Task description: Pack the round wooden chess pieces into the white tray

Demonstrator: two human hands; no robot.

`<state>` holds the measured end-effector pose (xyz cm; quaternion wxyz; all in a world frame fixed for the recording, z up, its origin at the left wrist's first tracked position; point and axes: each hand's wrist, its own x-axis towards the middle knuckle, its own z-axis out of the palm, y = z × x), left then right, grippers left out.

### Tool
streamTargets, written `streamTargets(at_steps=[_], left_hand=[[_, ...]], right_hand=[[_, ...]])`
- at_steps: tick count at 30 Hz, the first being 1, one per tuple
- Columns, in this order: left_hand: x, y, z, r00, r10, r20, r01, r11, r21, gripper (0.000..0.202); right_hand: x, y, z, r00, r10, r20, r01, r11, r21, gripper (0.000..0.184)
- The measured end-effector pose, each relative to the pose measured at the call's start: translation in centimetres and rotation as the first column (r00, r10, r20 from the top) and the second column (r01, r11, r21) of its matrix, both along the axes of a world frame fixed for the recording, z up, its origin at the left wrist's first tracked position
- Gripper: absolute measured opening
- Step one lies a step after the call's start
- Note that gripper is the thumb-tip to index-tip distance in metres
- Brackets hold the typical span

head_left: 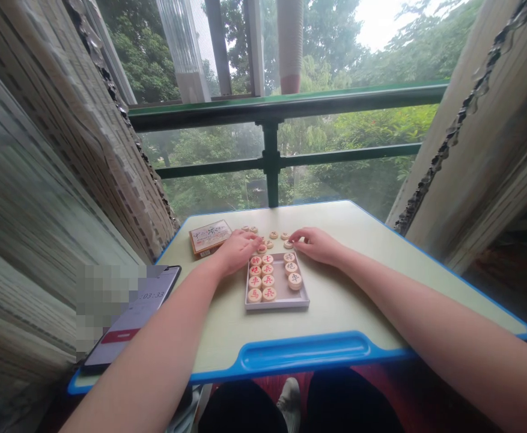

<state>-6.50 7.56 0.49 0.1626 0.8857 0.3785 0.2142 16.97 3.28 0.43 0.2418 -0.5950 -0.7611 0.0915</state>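
A shallow white box (277, 305) holds round wooden xiangqi pieces. Two columns with red characters (268, 281) fill its left side; a shorter column with dark characters (294, 280) runs down the right, with bare box floor between. At the box's far left corner, my left hand (240, 248) has its fingertips closed on a red-marked xiangqi piece (262, 248). Beyond the far right corner, my right hand (313, 243) pinches a dark-marked xiangqi piece (288, 245) between thumb and index finger. Several loose pieces (274, 235) lie between and behind the hands.
A printed cardboard box lid (210, 236) rests left of my left hand. On the table's left edge lies a phone (132, 319) showing a timer. The pale table (357, 300) has a blue rim and front groove (306, 353). Curtains and a green railing (271, 162) stand around it.
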Motion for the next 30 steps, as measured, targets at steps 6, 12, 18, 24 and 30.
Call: streamTargets(at_steps=[6, 12, 18, 24, 30], left_hand=[[0.07, 0.01, -0.04, 0.999, -0.021, -0.033, 0.022, 1.000, 0.008, 0.046], [0.37, -0.48, 0.22, 0.995, 0.064, -0.074, -0.064, 0.998, 0.003, 0.049], [0.32, -0.77, 0.25, 0.995, 0.059, -0.074, -0.055, 0.997, 0.053, 0.051], [0.22, -0.76, 0.39, 0.996, 0.036, -0.080, -0.034, 0.999, 0.022, 0.050], [0.26, -0.69, 0.49, 0.992, 0.058, -0.110, -0.057, 0.998, 0.013, 0.050]], right_hand=[[0.01, -0.08, 0.03, 1.000, 0.000, 0.000, 0.000, 1.000, 0.001, 0.022], [0.05, -0.02, 0.01, 1.000, 0.010, 0.009, -0.010, 1.000, 0.007, 0.021], [0.02, -0.09, 0.12, 1.000, 0.008, 0.011, -0.008, 1.000, 0.007, 0.021], [-0.01, -0.17, 0.19, 1.000, 0.002, 0.017, -0.002, 1.000, -0.008, 0.022], [0.03, -0.17, 0.24, 1.000, 0.009, 0.005, -0.009, 1.000, -0.010, 0.021]])
